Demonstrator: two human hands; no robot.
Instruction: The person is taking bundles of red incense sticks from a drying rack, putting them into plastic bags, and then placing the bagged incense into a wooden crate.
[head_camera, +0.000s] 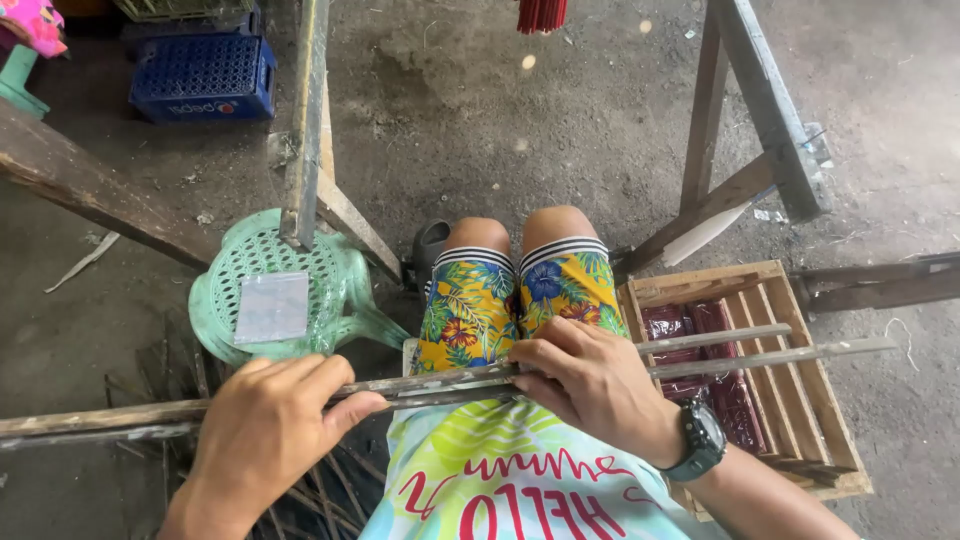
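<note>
— Where do we have our hands?
— Our left hand (262, 425) is curled over the long grey slats (440, 383) that lie across our lap, knuckles up, its grip pinching the bundle between thumb and fingertips. Our right hand (592, 380), with a black wristwatch (702, 440) on the wrist, lies palm down on the same slats just above our knees, fingers pressed together and flat on them.
— And the slats themselves?
— We see them run from the left edge of the view, across our flowered shorts (515, 300), and out over the wooden crate (800, 420) on our right. They are thin and flat; how many there are we cannot tell.
— What stands around us?
— A green plastic stool (330, 290) sits by our left knee with a small grey sheet (272, 307) on its seat. Dark red packets (700, 330) lie inside the crate. Wooden trestle legs (740, 120) rise on the right, another beam (305, 120) on the left, and a blue bottle crate (203, 78) stands far off at the upper left.
— The floor?
— Bare, dusty concrete floor (520, 110), with thin dark sticks (320, 495) scattered under our left arm.
</note>
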